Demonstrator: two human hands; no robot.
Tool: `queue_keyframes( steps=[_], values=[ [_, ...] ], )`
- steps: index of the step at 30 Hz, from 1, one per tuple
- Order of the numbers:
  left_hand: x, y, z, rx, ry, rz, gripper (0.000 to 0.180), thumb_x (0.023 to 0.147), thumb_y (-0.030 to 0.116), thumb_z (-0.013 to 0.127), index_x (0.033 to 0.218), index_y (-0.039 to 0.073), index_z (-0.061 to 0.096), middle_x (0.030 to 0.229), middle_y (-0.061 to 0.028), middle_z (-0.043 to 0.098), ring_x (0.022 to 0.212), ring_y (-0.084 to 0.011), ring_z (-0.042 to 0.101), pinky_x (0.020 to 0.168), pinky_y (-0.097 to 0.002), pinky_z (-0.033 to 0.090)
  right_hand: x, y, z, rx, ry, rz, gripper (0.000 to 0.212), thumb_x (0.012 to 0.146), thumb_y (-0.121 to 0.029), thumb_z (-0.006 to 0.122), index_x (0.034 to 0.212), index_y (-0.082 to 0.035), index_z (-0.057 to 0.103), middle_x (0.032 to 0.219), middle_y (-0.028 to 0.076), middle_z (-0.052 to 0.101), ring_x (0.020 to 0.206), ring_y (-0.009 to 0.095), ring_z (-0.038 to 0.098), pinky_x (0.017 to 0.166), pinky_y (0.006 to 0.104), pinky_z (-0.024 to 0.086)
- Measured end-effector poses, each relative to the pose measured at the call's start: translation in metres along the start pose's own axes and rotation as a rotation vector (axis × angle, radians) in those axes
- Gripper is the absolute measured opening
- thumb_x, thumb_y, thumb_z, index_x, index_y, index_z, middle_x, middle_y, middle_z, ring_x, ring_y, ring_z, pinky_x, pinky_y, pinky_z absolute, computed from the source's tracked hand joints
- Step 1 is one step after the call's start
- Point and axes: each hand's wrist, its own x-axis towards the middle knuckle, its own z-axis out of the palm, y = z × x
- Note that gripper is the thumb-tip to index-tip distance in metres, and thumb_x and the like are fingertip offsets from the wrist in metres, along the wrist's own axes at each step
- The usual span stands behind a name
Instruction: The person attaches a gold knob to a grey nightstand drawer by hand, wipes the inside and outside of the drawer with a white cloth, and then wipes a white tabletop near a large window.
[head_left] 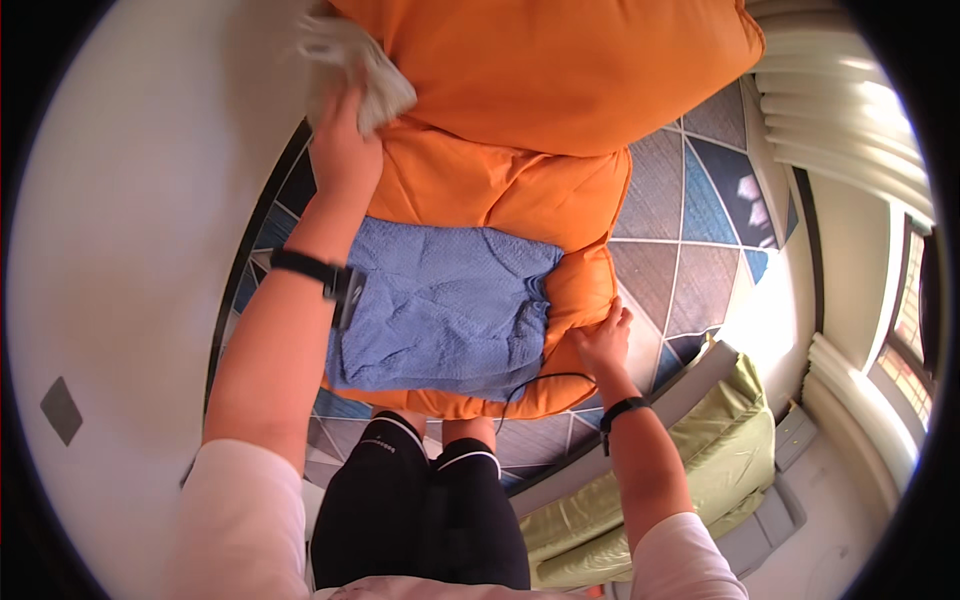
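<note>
The left arm (265, 350) is stretched well forward, the left hand (345, 135) slightly blurred and its fingers partly hidden. The right arm (648, 470) is extended less far, the right hand (603, 340) held nearer the body, its fingers slightly bent.

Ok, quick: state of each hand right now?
Left hand: holding a pale cloth, slightly blurred.
Right hand: at the orange cushion's edge; whether it grips can't be told.
</note>
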Motion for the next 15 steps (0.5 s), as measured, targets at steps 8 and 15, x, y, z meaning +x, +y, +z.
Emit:
queue_keyframes(
  steps=[8, 15],
  values=[
    [-0.007, -0.016, -0.047, -0.555, 0.072, -0.649, 0.039, 0.091, 0.003, 0.059, 0.131, 0.002, 0.056, 0.128, -0.0208, 0.061, 0.119, -0.0352, 0.058, 0.101, -0.0417, 0.048, 0.002, 0.002, -0.003, -0.015, -0.008, -0.001, 0.104, 0.066, -0.039, 0.08, 0.148, -0.007, 0.025, 0.135, 0.022, 0.039, 0.113, 0.044, 0.053, 0.093, 0.0521, 0.048],
    [0.027, 0.08, -0.016, -0.171, 0.18, 0.28, 0.04, 0.081, -0.003, 0.056, 0.118, 0.009, 0.066, 0.113, -0.0163, 0.066, 0.096, -0.0336, 0.065, 0.085, -0.0471, 0.049, 0.005, 0.003, -0.003, -0.009, 0.021, -0.022, 0.1, 0.066, -0.036, 0.081, 0.146, -0.007, 0.027, 0.134, 0.022, 0.04, 0.114, 0.044, 0.052, 0.094, 0.0518, 0.048]
  ],
)
